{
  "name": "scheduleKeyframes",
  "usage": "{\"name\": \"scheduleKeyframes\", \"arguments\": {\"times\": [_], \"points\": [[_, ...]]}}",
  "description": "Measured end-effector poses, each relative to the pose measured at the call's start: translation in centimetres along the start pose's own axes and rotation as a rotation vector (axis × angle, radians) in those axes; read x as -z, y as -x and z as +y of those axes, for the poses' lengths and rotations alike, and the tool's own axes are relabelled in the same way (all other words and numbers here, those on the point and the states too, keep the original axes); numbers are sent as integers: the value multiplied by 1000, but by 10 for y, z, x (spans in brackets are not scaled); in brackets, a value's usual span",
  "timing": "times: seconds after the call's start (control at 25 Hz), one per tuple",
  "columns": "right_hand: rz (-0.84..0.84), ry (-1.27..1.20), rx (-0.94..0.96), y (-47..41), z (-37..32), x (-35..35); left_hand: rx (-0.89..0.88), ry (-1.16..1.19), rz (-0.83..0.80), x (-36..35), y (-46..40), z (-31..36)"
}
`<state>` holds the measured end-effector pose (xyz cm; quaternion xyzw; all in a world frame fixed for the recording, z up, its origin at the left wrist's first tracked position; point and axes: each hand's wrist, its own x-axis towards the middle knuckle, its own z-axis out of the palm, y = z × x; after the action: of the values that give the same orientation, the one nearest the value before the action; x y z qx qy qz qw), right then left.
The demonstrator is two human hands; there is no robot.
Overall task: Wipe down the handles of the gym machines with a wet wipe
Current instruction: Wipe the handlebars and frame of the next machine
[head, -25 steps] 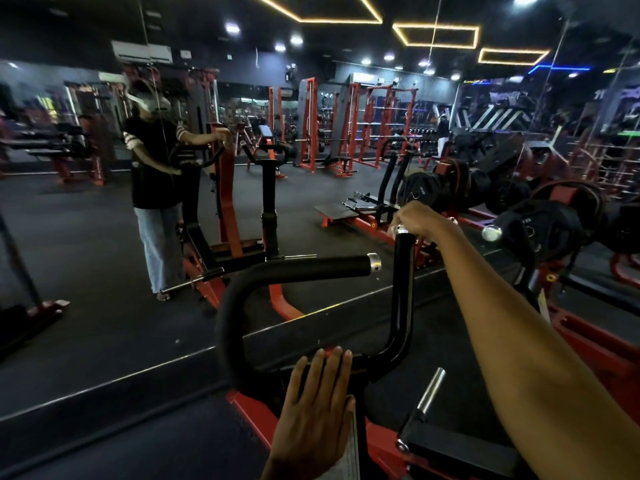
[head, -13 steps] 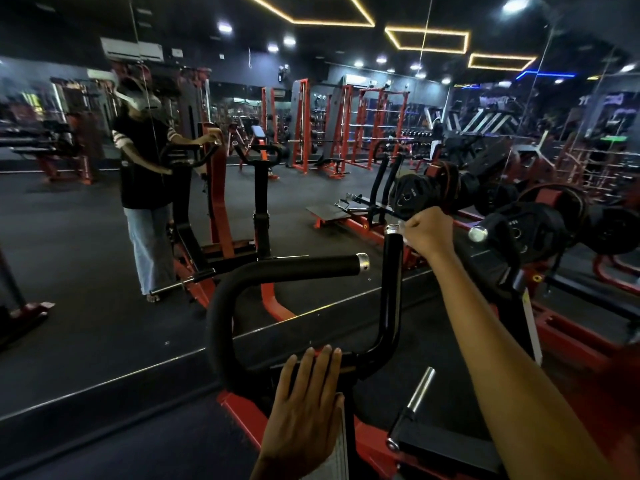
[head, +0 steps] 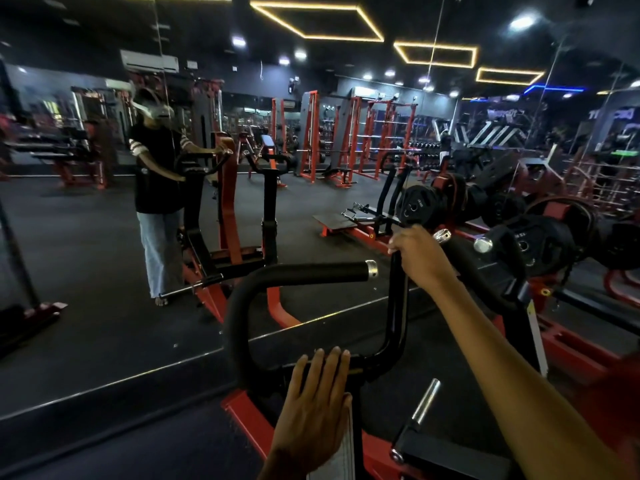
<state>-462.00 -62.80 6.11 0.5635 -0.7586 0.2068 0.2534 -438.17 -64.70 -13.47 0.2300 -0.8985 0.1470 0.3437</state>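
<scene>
- A head-worn camera looks down at a person's two bare hands on a black and red gym machine, which stands directly in front of a wall mirror.
- The right hand is stretched forward and closed around the top of the upright handle, a black vertical bar rising from the machine's centre.
- No wet wipe can be made out in that fist; whether one is folded inside cannot be told.
- The left hand lies flat, fingers together and extended, on the crossbar at the base of the handles. It rests rather than grips.
- A pale sheet shows under the left palm's outer edge; whether it is a wipe, its pack or a label is unclear.
- A second handle, the curved handle, loops up on the left and runs horizontally to a silver end cap. Neither hand touches it.
- Judgement on handling: the handles are rigid steel fixed to the frame, so they should not shift under pressure. Their matte black covering looks grippy, likely dragging on a damp cloth.
- A wipe is light and limp; it probably works best wrapped round the bar inside a closed fist and slid along its length.
- Weight plates sit on a peg to the right.
</scene>
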Motion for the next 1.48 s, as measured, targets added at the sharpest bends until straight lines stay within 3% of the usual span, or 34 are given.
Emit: {"name": "scheduleKeyframes", "arguments": {"times": [0.16,0.28,0.44,0.6,0.72,0.96,1.16,1.28,1.48], "points": [[242,-423,-140,47,-8,2,-4,42,-17,2,1,-2],[361,-554,-188,75,-31,6,21,100,-60,7,0,0],[400,-495,-137,80,-53,7,-25,150,-12,32,-10,-17],[372,-470,-83,72,-81,1,76,55,139,67,-45,-76],[322,-389,-109,64,-101,-14,110,29,122,77,-61,-115],[365,-331,-216,56,-132,-40,86,369,97,62,-56,-133],[360,-255,-79,52,-162,-46,64,498,144,54,-57,-137],[343,-169,-14,58,-140,-42,63,503,152,53,-56,-137],[400,-262,-347,64,-97,-32,85,475,154,55,-56,-136]]}}
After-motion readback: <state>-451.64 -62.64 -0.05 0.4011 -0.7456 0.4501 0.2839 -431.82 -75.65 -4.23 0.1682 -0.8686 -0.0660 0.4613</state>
